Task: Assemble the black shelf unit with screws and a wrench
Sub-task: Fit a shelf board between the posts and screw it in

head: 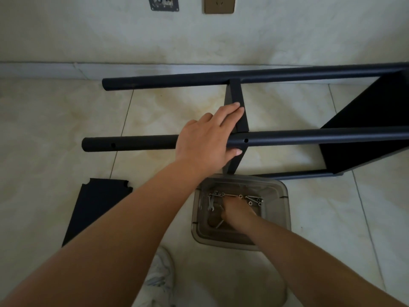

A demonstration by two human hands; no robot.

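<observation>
The black shelf unit [309, 138] lies on its side on the tiled floor, its round poles running left to right. My left hand [205, 140] grips the near upper pole [132, 144], thumb under it, with the fingers laid along the edge of an upright shelf board [238, 94]. My right hand [238, 212] reaches down into a clear plastic bin [285, 207] among screws [254, 199]; its fingertips are hidden. A small wrench [210, 203] lies at the bin's left side. A loose black shelf board [95, 207] lies flat at the lower left.
A wall with a skirting board [55, 69] runs behind the unit, with a socket plate [219, 4] above. My white shoe [161, 275] stands on the floor just below the bin. Bare tiles spread to the left and right.
</observation>
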